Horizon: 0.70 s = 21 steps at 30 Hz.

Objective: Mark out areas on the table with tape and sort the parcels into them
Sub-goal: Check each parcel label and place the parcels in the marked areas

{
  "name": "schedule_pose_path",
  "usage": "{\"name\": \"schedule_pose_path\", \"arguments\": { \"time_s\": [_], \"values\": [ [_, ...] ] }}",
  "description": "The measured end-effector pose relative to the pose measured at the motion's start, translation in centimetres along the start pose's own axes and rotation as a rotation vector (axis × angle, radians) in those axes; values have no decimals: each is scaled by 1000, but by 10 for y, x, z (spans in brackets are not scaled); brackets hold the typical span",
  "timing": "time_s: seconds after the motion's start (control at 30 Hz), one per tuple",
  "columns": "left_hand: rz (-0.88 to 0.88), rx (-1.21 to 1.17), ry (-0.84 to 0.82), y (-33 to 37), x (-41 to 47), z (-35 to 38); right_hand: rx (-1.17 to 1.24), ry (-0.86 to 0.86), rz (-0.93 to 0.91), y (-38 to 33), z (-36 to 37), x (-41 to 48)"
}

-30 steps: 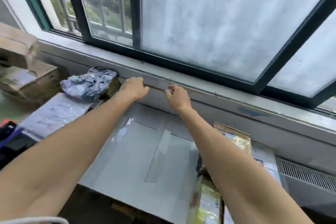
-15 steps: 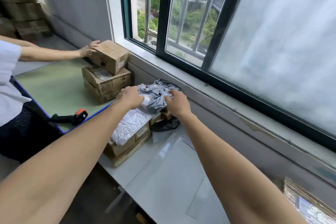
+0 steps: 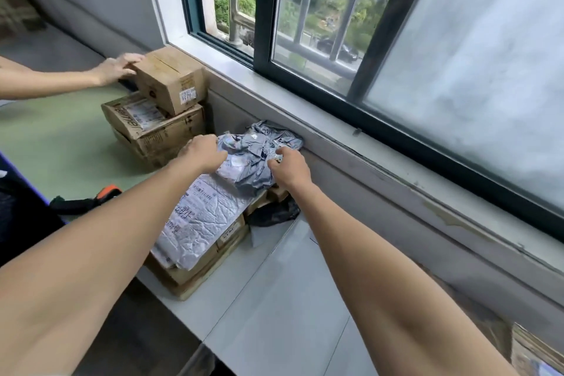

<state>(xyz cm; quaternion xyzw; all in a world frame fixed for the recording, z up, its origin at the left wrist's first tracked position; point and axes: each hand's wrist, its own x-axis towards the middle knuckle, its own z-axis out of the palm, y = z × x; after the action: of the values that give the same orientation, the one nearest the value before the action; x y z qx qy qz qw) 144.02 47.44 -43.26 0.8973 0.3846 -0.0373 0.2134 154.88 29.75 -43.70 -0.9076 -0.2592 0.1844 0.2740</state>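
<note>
A crumpled grey plastic mailer bag (image 3: 254, 156) lies on top of a pile of parcels against the wall below the window. My left hand (image 3: 203, 152) grips its left edge and my right hand (image 3: 290, 168) pinches its right edge. Under it lies a flat silver mailer with a printed label (image 3: 198, 217), stacked on flat cardboard boxes (image 3: 198, 272). A black bag (image 3: 274, 212) is wedged beside the pile. The white table (image 3: 274, 299) carries faint tape lines.
Another person's hand (image 3: 117, 67) rests on a cardboard box (image 3: 172, 82) stacked on larger boxes (image 3: 158, 128) on a green table (image 3: 55, 137). An orange-and-black tape dispenser (image 3: 88, 200) lies there. More parcels (image 3: 531, 351) sit at the lower right. The window sill (image 3: 335, 119) runs along the back.
My view swung left from the sill to the parcel pile. Both hands left the wall edge and took hold of the grey mailer bag. The other person's hand stays on the top box.
</note>
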Motion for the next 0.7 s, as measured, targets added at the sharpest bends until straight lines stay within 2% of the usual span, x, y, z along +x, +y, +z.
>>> {"name": "schedule_pose_path", "arguments": {
  "time_s": [0.07,0.17,0.3,0.43,0.7],
  "values": [
    [43,10,-23,7,20,5,20,36,72,-1,6,10],
    [70,9,-63,10,45,13,101,119,298,1,19,21],
    [63,75,-154,1,73,28,487,82,612,6,39,41],
    [20,-40,-282,-13,85,40,729,102,698,10,56,52],
    [-49,-426,-252,-14,93,29,922,81,669,13,47,49]
  ]
}}
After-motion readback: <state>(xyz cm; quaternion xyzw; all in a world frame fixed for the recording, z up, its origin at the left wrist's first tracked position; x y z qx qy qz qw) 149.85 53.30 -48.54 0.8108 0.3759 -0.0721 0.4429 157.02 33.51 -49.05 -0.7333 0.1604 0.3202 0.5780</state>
